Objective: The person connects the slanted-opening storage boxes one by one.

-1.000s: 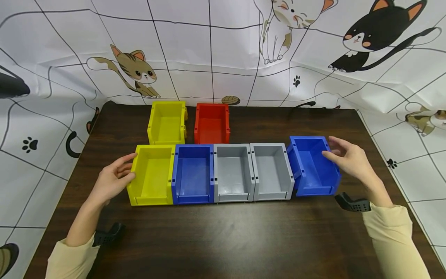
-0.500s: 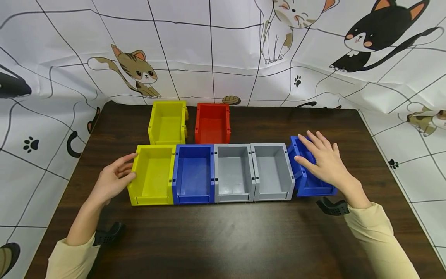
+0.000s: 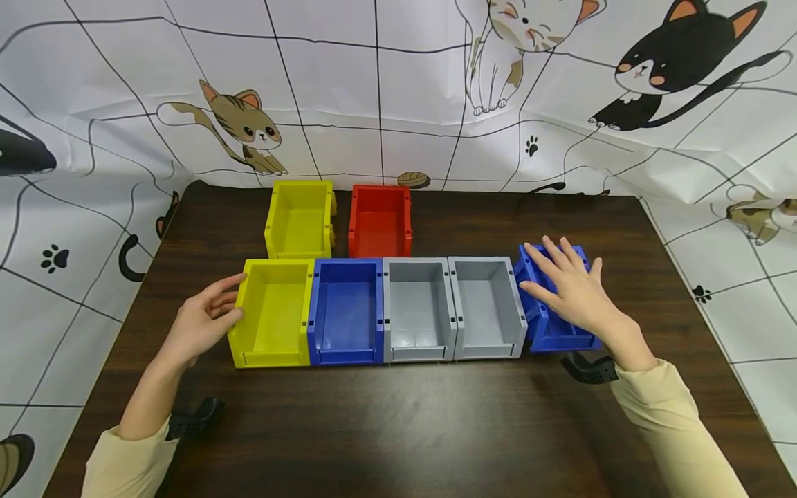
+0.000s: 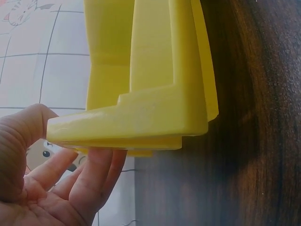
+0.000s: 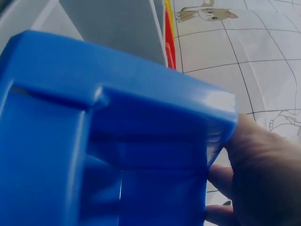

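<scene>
My left hand [image 3: 202, 321] pinches the left wall of the front yellow storage bin [image 3: 274, 318]. In the left wrist view its thumb is inside the rim and its fingers lie along the outer side of the yellow bin [image 4: 150, 113]. My right hand [image 3: 575, 294] spreads its fingers across the top of the rightmost blue storage bin [image 3: 563, 339], hiding much of its inside. The thumb meets that bin's left rim. Up close in the right wrist view, the blue bin [image 5: 127, 70] sits against a grey one, turned slightly out of line.
Between the hands stand a blue bin [image 3: 346, 311] and two grey bins [image 3: 418, 311] [image 3: 487, 308], side by side in the front row. Behind are another yellow bin [image 3: 299, 218] and a red bin [image 3: 380, 225]. A cat-print sheet [image 3: 336, 83] hangs behind the dark wood table [image 3: 398, 429].
My right hand has moved left from the blue bin's right wall and spread over its top. That bin's left side stays beside the grey bin. The left hand has kept its place.
</scene>
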A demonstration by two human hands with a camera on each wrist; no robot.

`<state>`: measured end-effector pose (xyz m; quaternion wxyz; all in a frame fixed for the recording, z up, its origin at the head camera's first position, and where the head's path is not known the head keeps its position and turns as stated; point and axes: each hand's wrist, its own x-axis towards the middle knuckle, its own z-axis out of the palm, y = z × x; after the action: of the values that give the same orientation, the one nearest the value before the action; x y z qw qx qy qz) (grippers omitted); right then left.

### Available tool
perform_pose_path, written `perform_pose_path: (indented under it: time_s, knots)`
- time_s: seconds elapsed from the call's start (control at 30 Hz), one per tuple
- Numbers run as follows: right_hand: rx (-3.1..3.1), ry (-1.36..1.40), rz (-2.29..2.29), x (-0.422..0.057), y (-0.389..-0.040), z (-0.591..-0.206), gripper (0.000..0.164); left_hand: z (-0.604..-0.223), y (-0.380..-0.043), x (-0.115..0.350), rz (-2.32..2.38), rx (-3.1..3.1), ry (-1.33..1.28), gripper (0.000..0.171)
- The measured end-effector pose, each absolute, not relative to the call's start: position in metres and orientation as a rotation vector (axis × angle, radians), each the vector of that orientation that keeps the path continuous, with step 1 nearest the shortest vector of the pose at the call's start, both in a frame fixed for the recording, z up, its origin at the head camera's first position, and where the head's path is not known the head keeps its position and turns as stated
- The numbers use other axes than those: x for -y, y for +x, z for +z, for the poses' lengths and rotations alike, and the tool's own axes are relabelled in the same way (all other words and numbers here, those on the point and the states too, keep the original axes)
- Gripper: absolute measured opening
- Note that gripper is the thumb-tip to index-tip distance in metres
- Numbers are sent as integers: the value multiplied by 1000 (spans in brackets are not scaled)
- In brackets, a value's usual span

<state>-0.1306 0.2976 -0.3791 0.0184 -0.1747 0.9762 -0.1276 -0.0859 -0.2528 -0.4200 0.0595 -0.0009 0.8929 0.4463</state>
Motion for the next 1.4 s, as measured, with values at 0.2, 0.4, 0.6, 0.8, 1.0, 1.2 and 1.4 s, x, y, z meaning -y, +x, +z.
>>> perform_pose_path:
  time_s: [0.2,0.4,0.6,0.8,1.0,1.2,1.4]
  knots:
    - [-2992,-510,-311,-292,-130,-392,71,-421,-86,253,1370,-2697,13,55]
    - [-3003,-496,-268,-290,-129,-403,72,-421,-85,253,1371,-2709,28,55]
    - [-3034,-527,-239,-290,-128,-414,72,-420,-85,255,1364,-2723,20,55]
    - [-3043,-537,-233,-291,-127,-419,73,-420,-85,254,1360,-2722,18,55]
    - [-3059,-555,-286,-292,-132,-412,69,-421,-84,254,1361,-2713,22,55]
    - [-3132,-583,-600,-284,-146,-395,53,-423,-85,253,1374,-2712,25,55]
    - [-3054,-601,-902,-273,-169,-378,45,-423,-85,253,1377,-2720,26,55]
